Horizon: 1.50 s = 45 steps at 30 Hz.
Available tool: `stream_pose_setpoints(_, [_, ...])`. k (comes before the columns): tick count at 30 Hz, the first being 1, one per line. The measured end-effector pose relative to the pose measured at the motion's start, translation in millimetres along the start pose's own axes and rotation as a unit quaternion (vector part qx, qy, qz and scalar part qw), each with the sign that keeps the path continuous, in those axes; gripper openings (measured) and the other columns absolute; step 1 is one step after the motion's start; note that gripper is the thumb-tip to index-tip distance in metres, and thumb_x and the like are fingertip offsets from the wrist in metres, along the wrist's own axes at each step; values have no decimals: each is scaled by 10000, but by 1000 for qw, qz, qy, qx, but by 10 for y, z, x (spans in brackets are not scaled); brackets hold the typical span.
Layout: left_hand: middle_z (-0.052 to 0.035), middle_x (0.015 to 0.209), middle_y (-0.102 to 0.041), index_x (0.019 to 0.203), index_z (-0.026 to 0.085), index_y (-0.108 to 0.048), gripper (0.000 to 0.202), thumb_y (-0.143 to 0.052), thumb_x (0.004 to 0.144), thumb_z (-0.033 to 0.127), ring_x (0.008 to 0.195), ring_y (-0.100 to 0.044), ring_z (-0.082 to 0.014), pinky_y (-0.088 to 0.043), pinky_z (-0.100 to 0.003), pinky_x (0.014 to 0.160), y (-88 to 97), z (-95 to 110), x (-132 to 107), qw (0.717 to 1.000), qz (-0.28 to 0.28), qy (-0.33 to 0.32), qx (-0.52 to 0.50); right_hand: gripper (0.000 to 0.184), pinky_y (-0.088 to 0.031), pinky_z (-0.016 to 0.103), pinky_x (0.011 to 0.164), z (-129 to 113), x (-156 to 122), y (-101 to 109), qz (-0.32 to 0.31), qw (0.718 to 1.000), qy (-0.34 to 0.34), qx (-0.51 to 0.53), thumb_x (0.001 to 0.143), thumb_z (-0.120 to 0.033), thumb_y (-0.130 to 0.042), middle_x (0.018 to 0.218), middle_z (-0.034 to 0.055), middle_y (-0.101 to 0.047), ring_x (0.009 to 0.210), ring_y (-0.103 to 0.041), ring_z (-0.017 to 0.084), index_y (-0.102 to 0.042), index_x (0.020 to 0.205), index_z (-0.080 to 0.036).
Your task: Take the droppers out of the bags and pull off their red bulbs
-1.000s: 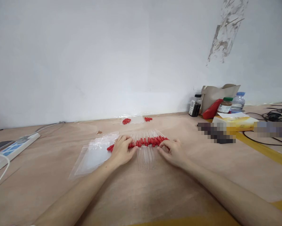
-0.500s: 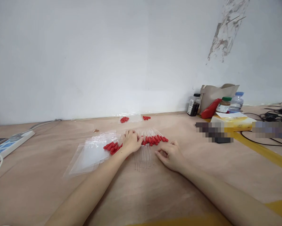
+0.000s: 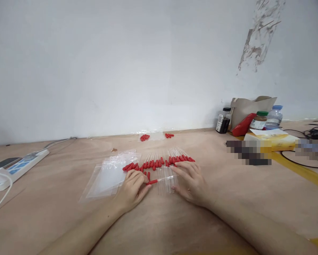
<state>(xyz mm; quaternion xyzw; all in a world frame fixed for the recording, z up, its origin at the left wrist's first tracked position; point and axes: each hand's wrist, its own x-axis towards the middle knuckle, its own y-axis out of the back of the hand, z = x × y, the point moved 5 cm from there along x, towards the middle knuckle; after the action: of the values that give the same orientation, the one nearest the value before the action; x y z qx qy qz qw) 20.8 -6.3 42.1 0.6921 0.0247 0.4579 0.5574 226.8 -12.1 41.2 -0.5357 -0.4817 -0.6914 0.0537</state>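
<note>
Several glass droppers with red rubber bulbs (image 3: 161, 162) lie in rows on the wooden surface, their clear tubes fanned out toward the wall and toward me. My left hand (image 3: 132, 187) has its fingers curled at the left part of the row. Between its thumb and forefinger sits the bulb of one dropper (image 3: 152, 182), whose tube points right across the other tubes. My right hand (image 3: 192, 181) rests at the right side, thumb and fingers apart around the tube ends, fingertips close to the bulbs. Clear zip bags (image 3: 105, 177) lie flat left of the droppers.
Near the wall lies a clear bag (image 3: 156, 136) with red bulbs at both ends. A power strip (image 3: 23, 166) and phone (image 3: 6, 163) are at left. At right stand a dark bottle (image 3: 223, 121), green-lidded jar (image 3: 258, 121), water bottle (image 3: 274, 117), beige bag (image 3: 244, 106) and yellow tissue pack (image 3: 281, 140).
My left hand has drawn back toward me and left, and a dropper now lies crosswise at its fingertips. My right hand has opened and moved slightly over the tubes. The view has shifted a little.
</note>
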Motion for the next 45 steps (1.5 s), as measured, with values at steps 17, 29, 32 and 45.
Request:
stream_pose_setpoints(17, [-41,846,-636,921,207,-597,154,-506,823,283,850,-531,-178,-361,-372,821,-74,240,90,998,11,-58,-14,164,-256,336,853,-182,2,-143,-61,997,50,13,838,-248,-464,615,-19,-541,678,-438,113,-625,824,-222])
stream_pose_setpoints(29, [-19,682,-578,744,175,-557,139,-464,840,210,754,-495,-161,-356,-367,802,-47,341,43,995,-12,-99,-19,129,-251,350,809,-233,-70,-53,-62,994,77,39,822,-215,-478,548,-33,-549,629,-405,115,-599,778,-216])
stream_pose_setpoints(32, [-19,686,-585,753,177,-558,122,-471,834,201,754,-497,-163,-366,-368,791,-47,335,19,993,-6,-112,-21,134,-254,355,811,-213,-85,-16,-63,994,76,45,822,-218,-477,566,-29,-563,629,-419,117,-606,784,-223])
stream_pose_setpoints(45, [-51,903,-542,962,191,-605,218,-436,838,251,862,-531,-160,-448,-281,756,265,-488,-53,966,133,216,-56,147,-366,305,724,305,-71,59,-2,983,-147,114,813,-284,-515,766,2,-671,687,-577,132,-646,868,-245])
